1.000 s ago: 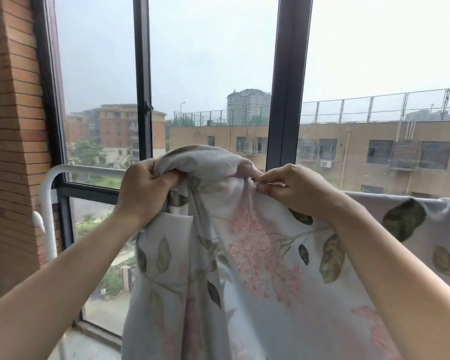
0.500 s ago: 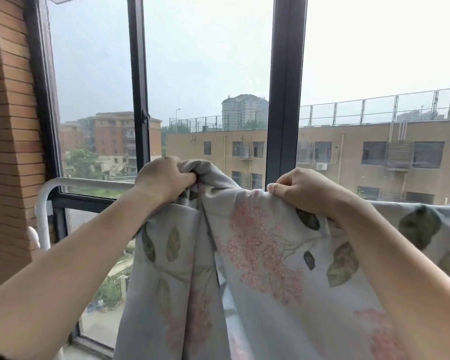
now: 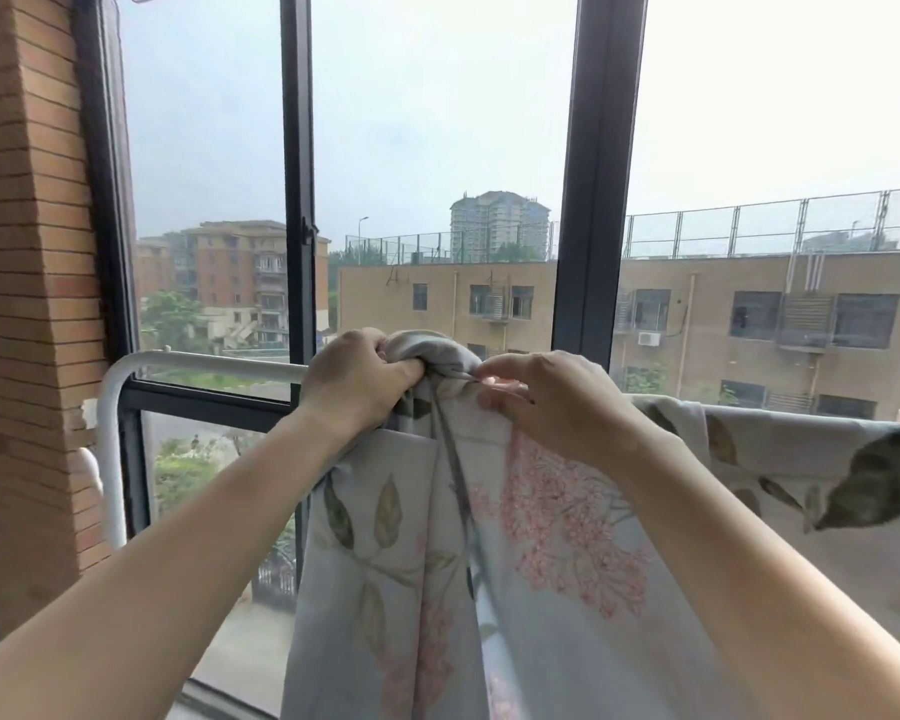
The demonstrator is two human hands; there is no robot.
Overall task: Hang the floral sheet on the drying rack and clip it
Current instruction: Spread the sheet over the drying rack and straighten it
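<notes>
The floral sheet [image 3: 552, 522], pale with pink blossoms and green leaves, hangs over the top bar of the white drying rack [image 3: 204, 362] and trails down toward me. My left hand [image 3: 357, 379] is closed in a fist on a bunched fold of the sheet at the bar. My right hand [image 3: 552, 402] pinches the sheet's top edge right beside it, fingertips nearly touching the left hand. To the right the sheet lies spread along the bar. No clip is visible.
A brick wall [image 3: 27, 304] stands close on the left. Dark window frames [image 3: 593, 200] rise right behind the rack, with glass and buildings beyond. The rack's bare bar and curved corner run left of my hands.
My right hand slid left along the top edge until it met my left hand. The bunched fold between them has tightened at the bar.
</notes>
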